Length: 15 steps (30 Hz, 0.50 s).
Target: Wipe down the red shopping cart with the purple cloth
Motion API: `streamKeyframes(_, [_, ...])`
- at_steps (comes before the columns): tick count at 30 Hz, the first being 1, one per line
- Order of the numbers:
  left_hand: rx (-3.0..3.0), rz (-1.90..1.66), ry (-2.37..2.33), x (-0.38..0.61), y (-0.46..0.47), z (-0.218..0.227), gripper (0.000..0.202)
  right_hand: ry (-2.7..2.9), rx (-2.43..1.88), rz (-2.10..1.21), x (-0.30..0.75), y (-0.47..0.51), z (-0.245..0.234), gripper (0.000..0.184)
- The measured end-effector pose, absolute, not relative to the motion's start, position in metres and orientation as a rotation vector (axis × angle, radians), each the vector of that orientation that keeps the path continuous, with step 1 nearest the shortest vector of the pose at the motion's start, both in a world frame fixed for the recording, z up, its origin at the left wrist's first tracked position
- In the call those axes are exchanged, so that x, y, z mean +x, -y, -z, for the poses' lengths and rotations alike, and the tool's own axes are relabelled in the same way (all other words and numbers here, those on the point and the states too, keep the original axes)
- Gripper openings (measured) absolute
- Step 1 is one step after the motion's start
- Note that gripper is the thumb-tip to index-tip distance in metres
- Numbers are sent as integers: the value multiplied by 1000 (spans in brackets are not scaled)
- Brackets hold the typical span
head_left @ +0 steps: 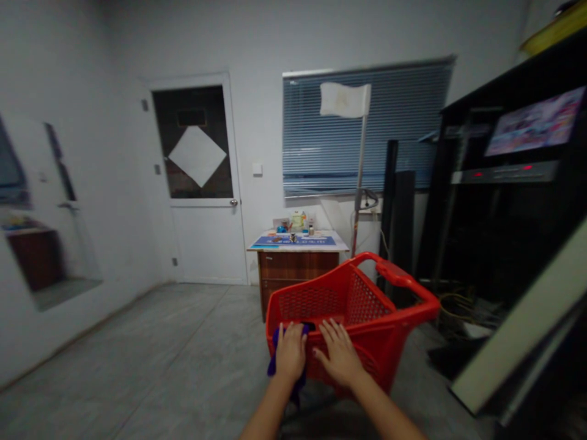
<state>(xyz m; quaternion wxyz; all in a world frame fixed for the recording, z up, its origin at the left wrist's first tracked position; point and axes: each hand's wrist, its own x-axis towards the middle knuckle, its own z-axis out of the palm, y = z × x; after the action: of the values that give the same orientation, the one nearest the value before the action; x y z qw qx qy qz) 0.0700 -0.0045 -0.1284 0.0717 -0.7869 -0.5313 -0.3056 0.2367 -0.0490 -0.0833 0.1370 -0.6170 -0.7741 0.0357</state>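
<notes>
Okay, your left hand (pixel 290 352) looks closed on a soft purple cloth (pixel 275 357) at the near edge of a red plastic basket (pixel 369 330), your open right hand (pixel 338 353) lies flat on it, and this light, stiff basket looks best held by its thick red handle (pixel 403 284).

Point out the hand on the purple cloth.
The left hand holds the purple cloth against the red shopping basket; the right hand lies open on the basket, without cloth.

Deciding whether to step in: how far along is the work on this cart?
Done: nothing clearly looks finished on the red shopping cart. In hand: the left hand has a purple cloth on the near rim, the right hand flat beside it. Left: probably the far walls and handle, which neither hand touches.
</notes>
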Motion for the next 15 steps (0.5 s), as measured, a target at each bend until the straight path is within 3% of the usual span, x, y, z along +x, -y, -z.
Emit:
streamKeyframes(10, [-2432,936,1578,77,11,120,37,2300,-1722,-115,244,48,84,77])
streamKeyframes(15, [-2418,916,1586,72,9,119,35,2190,-1800,49,259,46,83,74])
